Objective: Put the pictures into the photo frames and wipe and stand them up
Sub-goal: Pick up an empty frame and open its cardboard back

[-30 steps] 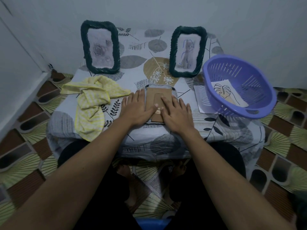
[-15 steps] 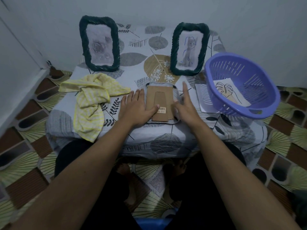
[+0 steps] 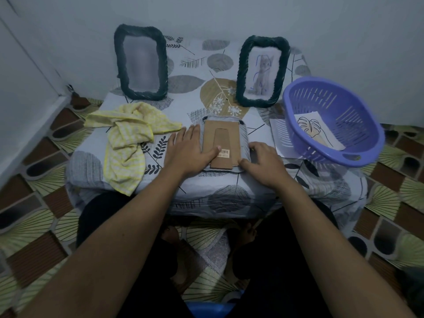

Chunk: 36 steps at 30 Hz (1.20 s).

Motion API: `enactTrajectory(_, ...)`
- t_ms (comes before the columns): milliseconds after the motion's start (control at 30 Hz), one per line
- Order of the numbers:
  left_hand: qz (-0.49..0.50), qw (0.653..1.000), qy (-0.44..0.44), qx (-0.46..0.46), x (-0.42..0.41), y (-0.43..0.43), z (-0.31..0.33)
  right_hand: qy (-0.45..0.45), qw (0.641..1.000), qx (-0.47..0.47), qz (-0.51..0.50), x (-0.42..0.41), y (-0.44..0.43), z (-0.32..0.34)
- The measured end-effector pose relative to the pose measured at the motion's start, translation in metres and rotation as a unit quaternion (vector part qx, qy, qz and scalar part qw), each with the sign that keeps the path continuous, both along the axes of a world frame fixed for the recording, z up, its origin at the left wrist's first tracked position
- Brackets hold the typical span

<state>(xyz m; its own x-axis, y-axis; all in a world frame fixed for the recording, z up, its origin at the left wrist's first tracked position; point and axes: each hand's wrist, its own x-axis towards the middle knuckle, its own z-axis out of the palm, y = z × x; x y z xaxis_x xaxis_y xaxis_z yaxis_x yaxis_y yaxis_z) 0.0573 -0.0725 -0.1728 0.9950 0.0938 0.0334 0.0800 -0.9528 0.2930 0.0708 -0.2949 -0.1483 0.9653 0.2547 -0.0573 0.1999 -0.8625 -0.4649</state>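
Leaf-print sheet is spread over the surface (image 3: 183, 83); purple slotted basket (image 3: 348, 111) is set at its right side; floor (image 3: 34, 226) is laid with patterned tiles.

Plain pale walls (image 3: 229, 14) meet in a corner behind a low table (image 3: 229, 200), which is draped in a white cloth (image 3: 185, 65) printed with grey, ochre and black leaves. The floor (image 3: 34, 226) shows green fans and brown blocks. The light is dim and bluish.

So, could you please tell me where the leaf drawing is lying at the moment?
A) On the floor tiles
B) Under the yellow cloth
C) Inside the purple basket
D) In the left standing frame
C: the leaf drawing lies inside the purple basket, visible through its open top.
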Motion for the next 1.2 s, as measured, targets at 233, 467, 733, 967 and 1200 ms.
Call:
enactTrajectory(233, -0.002, 1.000, -0.004, 0.000, -0.001, 0.000, 0.001, -0.015, 0.999, -0.044, 0.016, -0.006, 0.001, 0.001)
enactTrajectory(467, -0.001, 1.000, -0.010, -0.002, 0.000, 0.001, 0.000, -0.003, 0.999, -0.048, 0.011, -0.007, 0.005, 0.003)
enactTrajectory(733, 0.011, 0.999, -0.023, -0.047, 0.000, 0.000, 0.001, -0.006, 0.993, 0.093, -0.077, -0.013, 0.015, 0.011)
enactTrajectory(967, 0.041, 0.991, -0.046, -0.120, -0.003, -0.008, 0.007, 0.029, 0.987, 0.106, -0.114, -0.009, 0.023, 0.013)
enactTrajectory(1200, 0.055, 0.989, -0.027, -0.137, -0.002, -0.025, 0.009, 0.039, 0.981, 0.111, -0.154, -0.008, 0.015, 0.013)
